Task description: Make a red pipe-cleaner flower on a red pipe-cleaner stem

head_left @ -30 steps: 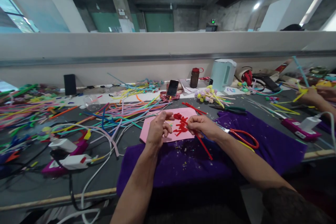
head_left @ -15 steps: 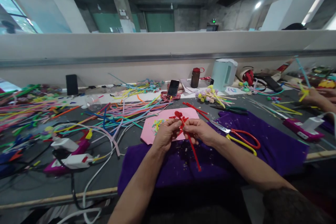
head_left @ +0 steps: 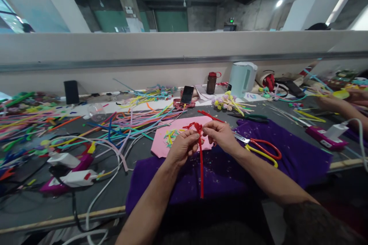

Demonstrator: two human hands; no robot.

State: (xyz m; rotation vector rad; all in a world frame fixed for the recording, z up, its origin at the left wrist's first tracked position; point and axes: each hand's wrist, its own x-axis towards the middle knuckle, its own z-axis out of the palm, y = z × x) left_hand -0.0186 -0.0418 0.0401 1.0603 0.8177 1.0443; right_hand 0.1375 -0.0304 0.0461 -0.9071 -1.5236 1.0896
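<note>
Red fuzzy pipe cleaner (head_left: 201, 160) hangs straight down between our two hands now, its long tail dropping over the purple felt cloth (head_left: 230, 176) toward the near table edge; half a second ago that tail slanted off to the right, and a second ago it lay low across the cloth under our right hand. Its top end is curled into a small red knot (head_left: 197, 126) held above the pink paper sheet (head_left: 184, 134).

Our left hand (head_left: 183, 146) pinches the stem just below the knot, thumb against forefinger. Our right hand (head_left: 220, 134) pinches at the knot from the other side, fingers bunched close; whether it grips a short loose piece or the stem itself we cannot quite tell, as the fingers cover it. Both hands sit nearer each other than a second ago, when the left was lifted clear with fingers curled over the scattered red bits.

On the pink sheet a small heap of yellow and green snippets (head_left: 171, 136) shows left of our left hand. Red-and-yellow-handled scissors (head_left: 260, 148) lie on the purple cloth just right of our right wrist, unmoved. A spread of coloured pipe cleaners (head_left: 135, 122) covers the grey table (head_left: 37, 203) to the left. Another person's hand (head_left: 330, 103) works at the far right.
</note>
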